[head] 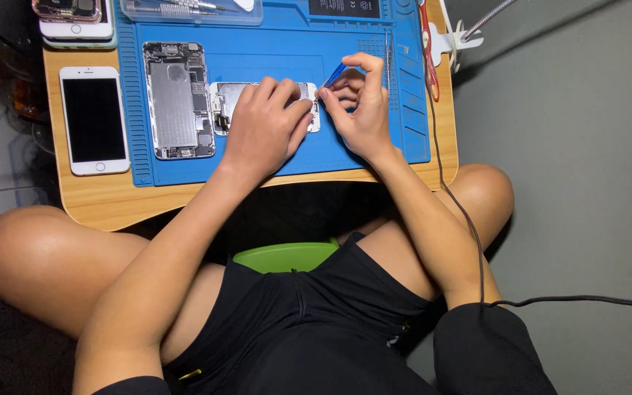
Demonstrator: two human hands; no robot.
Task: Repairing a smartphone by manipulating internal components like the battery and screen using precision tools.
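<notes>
Black shorts [309, 329] and bare knees are framing a small wooden lap table [111, 201]. On its blue silicone repair mat [287, 44], the left hand [261, 128] is pressing flat on the opened silver phone housing [228, 99], while the right hand [360, 110] is pinching a thin blue-handled tool [334, 74] at its right end. Judging by this, prying inside is underway; fine, steady tip placement is needed.

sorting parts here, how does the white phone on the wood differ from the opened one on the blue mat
The white phone is whole, its dark screen up, on bare wood; the opened phone has no screen, its insides showing, on the mat. Neither is touched. Both lie flat, upright and alike in size.
</notes>
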